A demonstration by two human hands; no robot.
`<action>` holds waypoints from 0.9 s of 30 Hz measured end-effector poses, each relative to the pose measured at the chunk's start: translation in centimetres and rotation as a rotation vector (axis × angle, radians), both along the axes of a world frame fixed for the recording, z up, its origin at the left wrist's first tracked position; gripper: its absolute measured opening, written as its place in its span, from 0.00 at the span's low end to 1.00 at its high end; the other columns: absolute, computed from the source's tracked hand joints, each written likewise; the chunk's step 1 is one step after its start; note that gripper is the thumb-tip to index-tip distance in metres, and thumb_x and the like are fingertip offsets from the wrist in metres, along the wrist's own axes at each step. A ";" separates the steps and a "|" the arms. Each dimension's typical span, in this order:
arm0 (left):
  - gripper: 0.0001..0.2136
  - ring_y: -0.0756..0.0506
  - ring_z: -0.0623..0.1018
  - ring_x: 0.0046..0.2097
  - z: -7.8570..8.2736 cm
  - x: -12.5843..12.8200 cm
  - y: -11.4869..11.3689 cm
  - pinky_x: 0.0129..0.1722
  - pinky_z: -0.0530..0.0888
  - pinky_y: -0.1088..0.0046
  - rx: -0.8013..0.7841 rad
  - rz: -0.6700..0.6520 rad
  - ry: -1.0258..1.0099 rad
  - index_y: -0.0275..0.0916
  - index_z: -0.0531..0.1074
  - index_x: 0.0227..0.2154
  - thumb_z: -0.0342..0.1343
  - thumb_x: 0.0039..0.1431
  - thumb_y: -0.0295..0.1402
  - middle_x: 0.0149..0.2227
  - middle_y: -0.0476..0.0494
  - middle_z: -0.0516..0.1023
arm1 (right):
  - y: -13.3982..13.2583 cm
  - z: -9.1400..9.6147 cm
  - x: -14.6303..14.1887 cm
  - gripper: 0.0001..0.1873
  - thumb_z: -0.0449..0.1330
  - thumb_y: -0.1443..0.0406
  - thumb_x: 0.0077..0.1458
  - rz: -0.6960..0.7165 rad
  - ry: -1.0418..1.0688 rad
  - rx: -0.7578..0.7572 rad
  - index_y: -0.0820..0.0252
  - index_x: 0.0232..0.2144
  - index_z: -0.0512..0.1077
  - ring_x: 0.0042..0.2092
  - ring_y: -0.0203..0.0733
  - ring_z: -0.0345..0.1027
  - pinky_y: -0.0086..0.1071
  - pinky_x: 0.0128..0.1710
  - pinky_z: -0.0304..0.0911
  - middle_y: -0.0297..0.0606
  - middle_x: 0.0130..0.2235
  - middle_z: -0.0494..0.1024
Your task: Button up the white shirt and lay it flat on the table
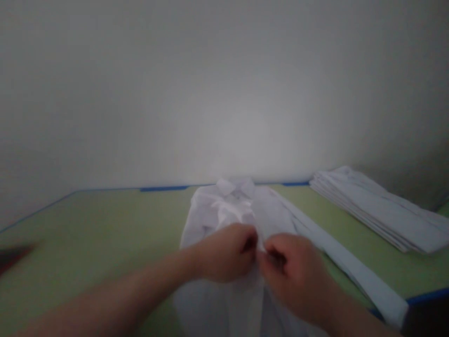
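White shirt face up on table, both hands grasping its front

At the far left, a dark item with a red edge (14,258) enters the view; blur prevents identification. Beside it lies bare green table surface (105,224), bordered by blue edging (163,188). A pale wall (224,93) rises behind the table across the full width.

The left forearm comes in from the lower left. The left hand (229,255) is clenched over the middle of the shirt, fingers curled, gripping fabric at the front edge. Exact fingertip placement is blurred.

The white shirt (224,213) lies at the centre of the table, collar (236,187) at the far end, near the wall, and body running toward the viewer.

The right hand (298,274) is just beside the left, thumb and fingers pinching the same front edge. Finer detail of this grip is also unclear.

Right of it, one sleeve (351,267) extends diagonally to the near table edge. Farther right, apart from the sleeve, sits a layered stack of folded white cloth (379,208). A dark area fills the lower right corner.
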State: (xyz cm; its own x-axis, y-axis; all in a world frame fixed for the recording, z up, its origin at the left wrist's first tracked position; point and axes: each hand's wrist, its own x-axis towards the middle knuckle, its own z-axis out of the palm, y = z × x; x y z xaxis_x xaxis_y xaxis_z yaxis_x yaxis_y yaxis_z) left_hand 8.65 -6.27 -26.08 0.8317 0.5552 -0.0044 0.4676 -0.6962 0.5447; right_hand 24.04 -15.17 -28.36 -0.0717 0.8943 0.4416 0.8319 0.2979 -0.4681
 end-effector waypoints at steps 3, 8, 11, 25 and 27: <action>0.06 0.49 0.72 0.28 -0.1 -0.1 0.3 0.26 0.64 0.76 -0.026 -0.026 -0.012 0.36 0.71 0.26 0.50 0.47 0.28 0.26 0.46 0.76 | -0.1 -1.0 -0.8 0.09 0.55 0.67 0.49 0.029 -0.120 0.069 0.59 0.19 0.62 0.24 0.32 0.54 0.32 0.26 0.41 0.31 0.21 0.66; 0.08 0.50 0.73 0.27 -0.4 -0.2 0.9 0.27 0.66 0.77 -0.167 -0.016 -0.010 0.36 0.71 0.27 0.47 0.52 0.29 0.24 0.48 0.76 | 0.5 -2.9 -0.2 0.07 0.53 0.68 0.51 -0.021 -0.268 0.125 0.59 0.22 0.65 0.27 0.35 0.58 0.33 0.29 0.42 0.34 0.24 0.68; 0.08 0.51 0.73 0.27 -0.7 -0.1 1.3 0.27 0.65 0.77 -0.171 -0.029 -0.014 0.36 0.73 0.28 0.48 0.52 0.30 0.24 0.48 0.76 | 1.0 -3.3 0.5 0.08 0.53 0.67 0.52 -0.040 -0.268 0.109 0.59 0.22 0.65 0.27 0.35 0.58 0.33 0.29 0.42 0.34 0.23 0.68; 0.10 0.51 0.73 0.26 -2.0 0.0 1.9 0.25 0.65 0.77 -0.267 0.012 -0.052 0.35 0.74 0.30 0.50 0.54 0.35 0.25 0.47 0.76 | 1.2 -3.2 1.2 0.09 0.55 0.67 0.54 0.036 0.056 -0.072 0.59 0.22 0.67 0.27 0.32 0.61 0.26 0.27 0.48 0.30 0.24 0.70; 0.11 0.50 0.73 0.26 -2.1 0.1 1.9 0.25 0.65 0.77 -0.290 0.018 -0.054 0.35 0.74 0.30 0.50 0.54 0.36 0.25 0.47 0.76 | 1.1 -3.4 1.3 0.10 0.55 0.66 0.54 -0.002 0.065 -0.058 0.60 0.21 0.67 0.26 0.32 0.61 0.27 0.27 0.48 0.30 0.23 0.69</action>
State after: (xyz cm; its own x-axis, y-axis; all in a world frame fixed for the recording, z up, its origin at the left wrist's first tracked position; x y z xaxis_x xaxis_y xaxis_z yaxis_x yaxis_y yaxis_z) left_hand 8.71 -4.32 -28.22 0.8253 0.5517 -0.1208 0.4432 -0.5002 0.7439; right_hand 25.35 -14.06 -31.74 -0.0424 0.9186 0.3929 0.7999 0.2668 -0.5375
